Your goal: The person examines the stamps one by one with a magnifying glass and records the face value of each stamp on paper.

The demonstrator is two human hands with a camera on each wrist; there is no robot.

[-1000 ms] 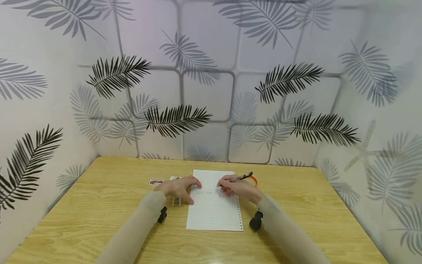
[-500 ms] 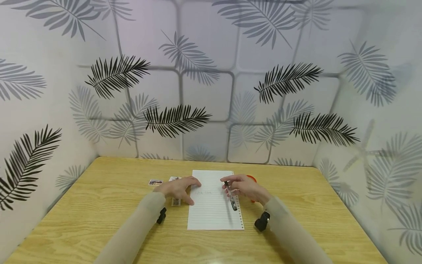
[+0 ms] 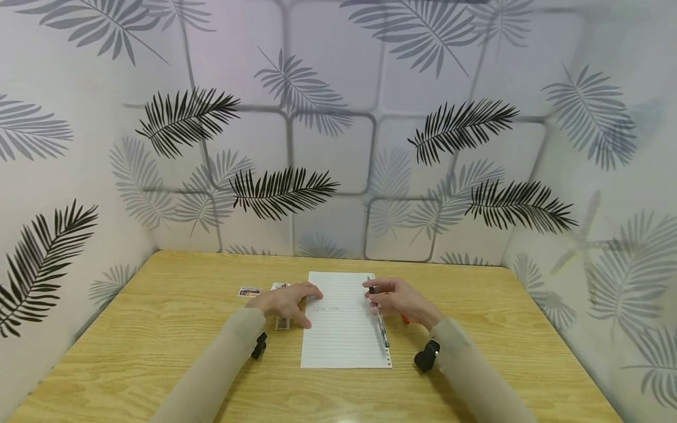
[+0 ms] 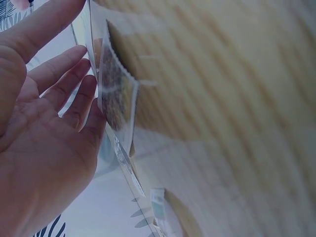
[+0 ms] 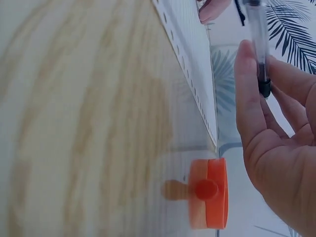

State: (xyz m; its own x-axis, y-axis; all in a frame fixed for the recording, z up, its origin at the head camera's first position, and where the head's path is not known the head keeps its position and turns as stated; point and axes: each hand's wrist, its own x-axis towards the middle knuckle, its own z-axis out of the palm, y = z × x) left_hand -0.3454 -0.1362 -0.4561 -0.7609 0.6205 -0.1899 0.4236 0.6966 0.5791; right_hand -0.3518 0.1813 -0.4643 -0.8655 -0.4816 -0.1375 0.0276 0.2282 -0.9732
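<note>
A sheet of lined paper (image 3: 338, 343) with punched holes along its right edge lies on the table, a short line of faint handwriting near its upper part. My left hand (image 3: 285, 301) rests at the paper's left edge, fingers spread and loosely bent, holding nothing. Over the right edge, my right hand (image 3: 402, 302) holds a pen (image 3: 383, 330) between thumb and fingers. The pen has a clear barrel and dark ends, and it slants toward the front of the table. In the right wrist view the pen (image 5: 257, 29) is partly out of frame.
Small picture pieces, one with a jagged stamp-like edge (image 4: 116, 89), lie by my left hand; another picture piece (image 3: 250, 291) is farther left. An orange-red round object with a knob (image 5: 216, 195) stands right of the paper. A leaf-patterned wall (image 3: 338, 223) borders the wooden table.
My right hand has lifted from the writing and shifted right. The pen has swung round so its far end points toward the table's front. My left hand has stayed put.
</note>
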